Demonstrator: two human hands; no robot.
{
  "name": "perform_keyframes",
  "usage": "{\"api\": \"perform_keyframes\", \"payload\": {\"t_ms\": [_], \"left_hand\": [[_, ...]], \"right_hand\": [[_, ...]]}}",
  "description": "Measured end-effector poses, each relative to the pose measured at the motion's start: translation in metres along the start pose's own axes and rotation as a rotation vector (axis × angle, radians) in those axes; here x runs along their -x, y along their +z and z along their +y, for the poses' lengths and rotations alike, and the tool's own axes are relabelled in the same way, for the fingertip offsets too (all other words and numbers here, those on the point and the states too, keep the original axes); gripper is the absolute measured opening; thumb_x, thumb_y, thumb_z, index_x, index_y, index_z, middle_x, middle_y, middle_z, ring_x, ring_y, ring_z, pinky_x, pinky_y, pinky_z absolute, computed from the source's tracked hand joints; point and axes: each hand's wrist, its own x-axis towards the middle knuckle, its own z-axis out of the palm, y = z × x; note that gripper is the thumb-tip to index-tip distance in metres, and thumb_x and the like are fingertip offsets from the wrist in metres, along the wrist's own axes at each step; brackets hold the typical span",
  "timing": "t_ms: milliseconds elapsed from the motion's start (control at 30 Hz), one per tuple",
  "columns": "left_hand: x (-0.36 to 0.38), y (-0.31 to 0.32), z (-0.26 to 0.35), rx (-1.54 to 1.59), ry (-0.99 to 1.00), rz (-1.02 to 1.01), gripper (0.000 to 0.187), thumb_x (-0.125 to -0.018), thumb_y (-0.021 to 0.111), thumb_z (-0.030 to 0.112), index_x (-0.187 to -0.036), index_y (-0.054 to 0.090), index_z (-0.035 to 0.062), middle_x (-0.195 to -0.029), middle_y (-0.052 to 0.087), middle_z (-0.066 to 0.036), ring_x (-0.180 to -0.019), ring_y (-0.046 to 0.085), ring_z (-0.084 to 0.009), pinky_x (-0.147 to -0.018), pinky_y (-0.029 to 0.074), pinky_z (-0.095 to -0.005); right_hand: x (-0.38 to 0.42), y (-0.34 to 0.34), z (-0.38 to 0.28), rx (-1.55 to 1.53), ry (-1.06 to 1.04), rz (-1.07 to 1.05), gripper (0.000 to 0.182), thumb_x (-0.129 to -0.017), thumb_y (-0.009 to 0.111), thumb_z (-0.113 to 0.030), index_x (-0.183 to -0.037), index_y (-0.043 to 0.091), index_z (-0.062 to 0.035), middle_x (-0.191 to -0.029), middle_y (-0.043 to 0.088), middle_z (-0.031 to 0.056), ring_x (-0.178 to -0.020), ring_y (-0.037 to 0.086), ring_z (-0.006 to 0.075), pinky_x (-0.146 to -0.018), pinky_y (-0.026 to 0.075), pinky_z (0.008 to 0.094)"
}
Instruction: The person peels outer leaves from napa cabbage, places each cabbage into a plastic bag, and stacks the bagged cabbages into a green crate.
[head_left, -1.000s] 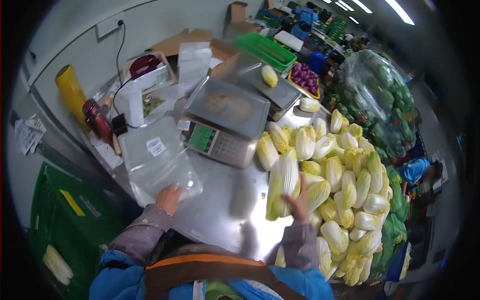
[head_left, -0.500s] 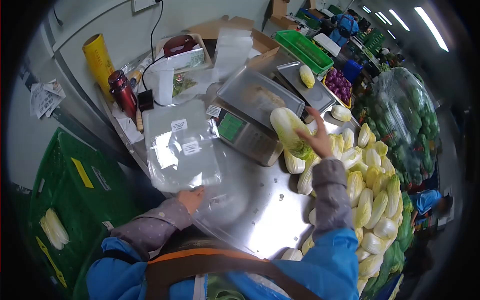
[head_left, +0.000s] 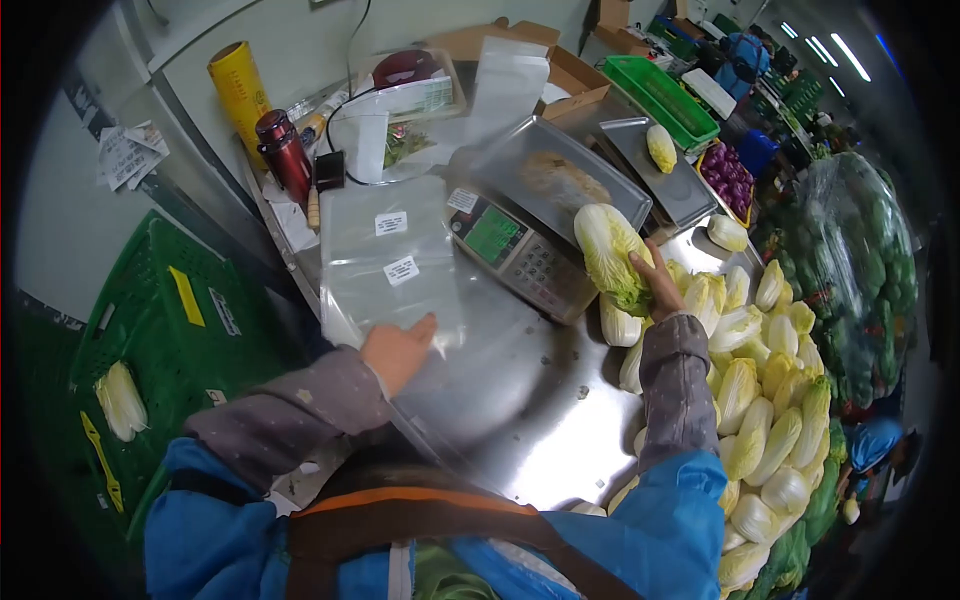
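Observation:
My right hand (head_left: 662, 284) is closed round the leafy end of a napa cabbage (head_left: 606, 246), held tilted at the near right corner of a weighing scale (head_left: 535, 270). The scale's green display is lit and its metal tray is wet and stained. My left hand (head_left: 396, 352) lies on the near end of a stack of clear plastic bags (head_left: 350, 265) bearing white labels, its index finger stretched out and nothing visibly gripped. To the right, many more napa cabbages (head_left: 740, 385) are heaped on the steel table (head_left: 500, 400).
A green crate (head_left: 180, 350) with one cabbage stands at left. A red thermos (head_left: 284, 155) and a yellow roll (head_left: 238, 100) sit at the back left. Beyond the scale are a second tray (head_left: 635, 150), a green bin (head_left: 655, 85) and purple vegetables (head_left: 728, 178). People work farther off.
My left hand has moved up onto the bags, which now lie flatter. My right hand still holds the cabbage, now turned more upright beside the scale. The view has shifted slightly.

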Motion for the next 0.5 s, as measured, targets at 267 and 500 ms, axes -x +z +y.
{"api": "perform_keyframes", "payload": {"t_ms": [267,500], "left_hand": [[0.020,0.102,0.042,0.187,0.060,-0.203,0.050,-0.078,0.046,0.004,-0.127,0.040,0.0010,-0.132,0.042,-0.016,-0.063,0.063,-0.0300,-0.055,0.052,-0.0401],[0.063,-0.003,0.043,0.514,0.036,0.123,0.079,-0.064,0.052,-0.003,-0.138,0.029,0.0110,-0.145,0.027,-0.002,-0.068,0.063,-0.0303,-0.056,0.052,-0.0383]], "right_hand": [[0.139,0.024,0.058,-0.380,0.244,0.245,0.055,-0.083,0.055,-0.018,-0.134,0.035,-0.0094,-0.122,0.050,0.0139,-0.106,0.054,0.0265,-0.089,0.045,0.0393],[0.326,0.162,0.112,-0.752,0.367,-0.030,0.051,-0.087,0.050,-0.019,-0.131,0.035,0.0007,-0.125,0.049,0.0125,-0.111,0.052,0.0243,-0.092,0.044,0.0341]]}}
